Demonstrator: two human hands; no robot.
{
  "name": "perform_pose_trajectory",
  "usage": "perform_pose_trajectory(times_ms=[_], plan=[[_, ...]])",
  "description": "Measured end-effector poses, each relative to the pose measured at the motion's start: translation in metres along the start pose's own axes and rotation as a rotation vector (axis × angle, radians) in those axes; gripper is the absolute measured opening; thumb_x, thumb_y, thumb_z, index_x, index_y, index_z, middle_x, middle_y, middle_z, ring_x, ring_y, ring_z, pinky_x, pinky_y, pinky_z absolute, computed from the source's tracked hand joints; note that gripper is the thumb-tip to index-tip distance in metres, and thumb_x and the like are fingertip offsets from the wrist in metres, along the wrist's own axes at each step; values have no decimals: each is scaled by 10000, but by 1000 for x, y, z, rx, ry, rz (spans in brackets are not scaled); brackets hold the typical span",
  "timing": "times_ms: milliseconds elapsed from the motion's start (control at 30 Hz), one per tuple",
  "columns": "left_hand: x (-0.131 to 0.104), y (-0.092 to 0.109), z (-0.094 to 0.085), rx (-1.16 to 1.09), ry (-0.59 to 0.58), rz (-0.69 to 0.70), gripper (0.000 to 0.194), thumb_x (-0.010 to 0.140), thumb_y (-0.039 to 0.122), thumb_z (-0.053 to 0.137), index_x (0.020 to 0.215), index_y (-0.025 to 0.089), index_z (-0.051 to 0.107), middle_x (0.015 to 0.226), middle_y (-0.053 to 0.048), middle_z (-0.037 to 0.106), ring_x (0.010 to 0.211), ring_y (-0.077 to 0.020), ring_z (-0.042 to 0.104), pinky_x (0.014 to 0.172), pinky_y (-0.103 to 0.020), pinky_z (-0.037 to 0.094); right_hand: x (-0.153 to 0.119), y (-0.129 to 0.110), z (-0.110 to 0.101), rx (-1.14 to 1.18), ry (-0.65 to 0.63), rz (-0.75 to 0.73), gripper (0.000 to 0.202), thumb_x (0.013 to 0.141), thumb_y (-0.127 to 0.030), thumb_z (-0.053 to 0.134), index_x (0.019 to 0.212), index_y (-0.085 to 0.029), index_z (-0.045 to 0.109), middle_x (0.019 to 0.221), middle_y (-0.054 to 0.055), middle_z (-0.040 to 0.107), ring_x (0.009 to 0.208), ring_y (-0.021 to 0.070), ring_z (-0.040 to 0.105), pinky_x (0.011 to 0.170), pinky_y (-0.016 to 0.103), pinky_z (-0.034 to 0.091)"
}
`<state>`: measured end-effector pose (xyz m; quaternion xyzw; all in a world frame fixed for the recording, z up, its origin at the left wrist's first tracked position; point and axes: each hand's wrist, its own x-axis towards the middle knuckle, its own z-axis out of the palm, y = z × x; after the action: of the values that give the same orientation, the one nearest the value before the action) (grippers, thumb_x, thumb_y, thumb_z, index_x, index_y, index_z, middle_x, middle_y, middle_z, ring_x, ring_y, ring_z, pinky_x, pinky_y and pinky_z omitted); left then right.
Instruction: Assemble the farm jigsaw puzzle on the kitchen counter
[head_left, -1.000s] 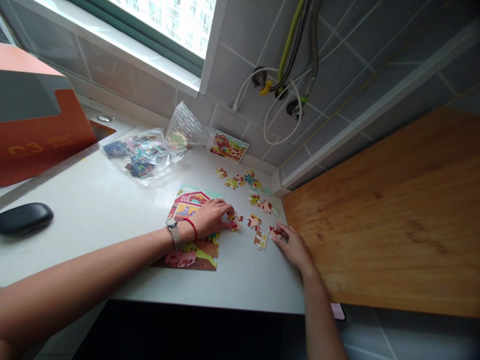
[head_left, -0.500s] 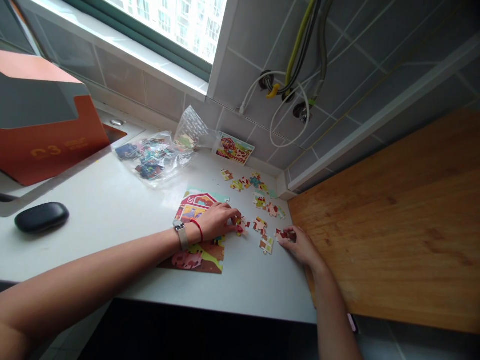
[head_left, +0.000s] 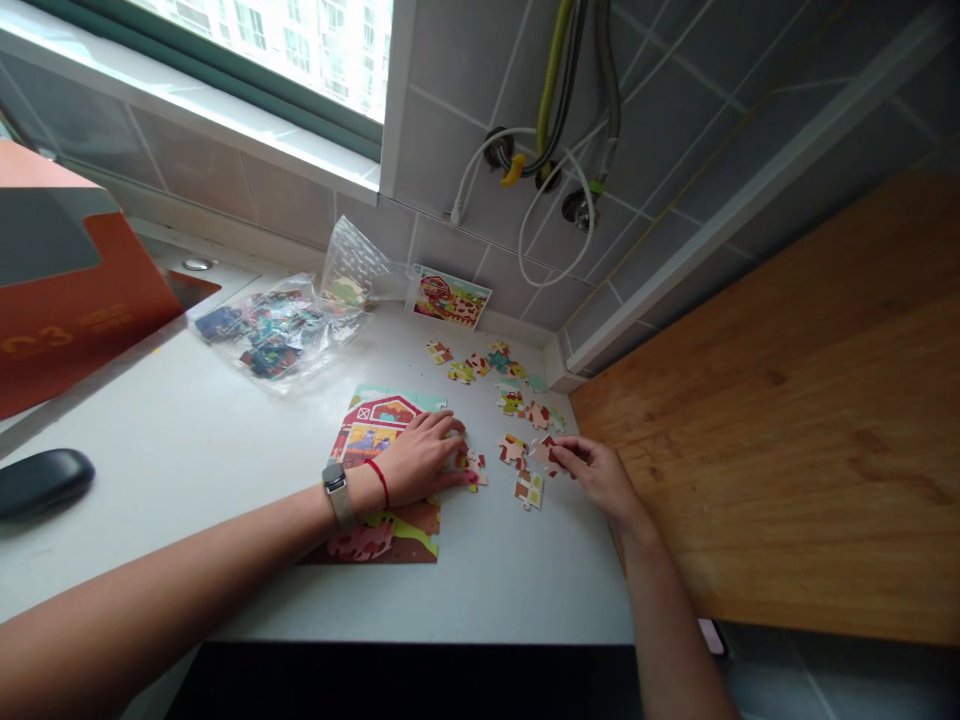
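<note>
A partly joined farm puzzle (head_left: 375, 412) with a red barn lies flat on the counter, its middle hidden under my left hand (head_left: 424, 455). That hand's fingers are spread over the puzzle's right edge. A puzzle piece (head_left: 478, 466) lies at its thumb and fingertips; whether it is locked into the edge I cannot tell. My right hand (head_left: 598, 478) pinches a brown and pink puzzle piece (head_left: 543, 453) between thumb and fingers. Close to it lie a loose pink and brown piece (head_left: 513, 450) and a white, green and brown piece (head_left: 529, 490).
Several more loose pieces (head_left: 512, 402) are scattered toward the wall. A reference picture card (head_left: 450, 298) leans there. Clear bags of pieces (head_left: 277, 325), an orange box (head_left: 75, 280) and a black oval case (head_left: 45, 484) are left. A wooden board (head_left: 795, 420) borders the right.
My right hand has lifted its piece and moved it left toward the other loose ones. My left fingers have spread out beside the piece at the puzzle's edge. The view has shifted slightly.
</note>
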<state>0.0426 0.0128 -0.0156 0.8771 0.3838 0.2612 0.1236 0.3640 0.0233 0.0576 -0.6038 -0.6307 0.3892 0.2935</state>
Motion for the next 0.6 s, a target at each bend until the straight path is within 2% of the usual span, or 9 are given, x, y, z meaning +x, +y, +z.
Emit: perform_pose_trajectory(times_ms=[67,133,200,267,333,367,467,600], plan=[[-1,-1,-2,20,-19,-1,377,981,541,693,1106,186,709,1355,-137,626,1382,-381,490,1122,-552,445,4,-12,28,197,-120,40,501,714,-585,887,1024,-201,799,906,62,778,734,179,677,668,302,559],[-4,-2,-6,14,-20,7,363,994,526,680,1143,196,699,1362,-132,623,1386,-364,490,1130,-547,451,10,-20,59,403,-180,94,498,702,-565,905,1028,-206,792,869,34,766,687,143,656,631,267,552],[-7,0,-12,-14,-12,20,330,1021,489,651,1189,207,685,1332,-124,638,1334,-330,531,1107,-518,479,20,-23,87,526,-179,123,486,702,-548,907,1022,-201,787,834,22,756,705,141,662,617,248,553],[-12,5,-17,-42,-19,41,270,1053,437,610,1191,217,685,1252,-109,671,1202,-288,604,1029,-470,528,31,-21,104,528,-144,123,472,723,-551,882,1025,-201,789,838,25,763,743,155,680,613,243,561],[-18,13,-20,-61,-48,93,204,1066,369,583,1150,221,697,1164,-96,701,1074,-258,644,951,-429,552,40,-16,109,441,-105,70,453,762,-565,836,1033,-203,794,853,37,774,757,175,693,604,259,569],[-20,17,-19,-70,-62,130,181,1059,335,588,1143,220,699,1165,-98,709,1077,-257,648,956,-426,548,44,-14,108,375,-91,23,436,791,-563,807,1041,-205,798,873,47,781,763,186,698,610,275,577],[-26,29,-15,-75,-77,223,188,1022,272,623,1185,211,692,1308,-116,694,1277,-296,598,1080,-459,490,50,-6,96,147,-47,-140,336,897,-495,709,1049,-213,810,974,74,799,838,215,720,723,331,599],[-30,34,-13,-78,-136,209,260,1003,271,630,1249,200,675,1441,-112,646,1437,-320,499,1206,-490,386,48,0,82,-51,-15,-264,264,974,-392,622,1044,-232,819,1039,73,802,965,234,727,906,377,570]])
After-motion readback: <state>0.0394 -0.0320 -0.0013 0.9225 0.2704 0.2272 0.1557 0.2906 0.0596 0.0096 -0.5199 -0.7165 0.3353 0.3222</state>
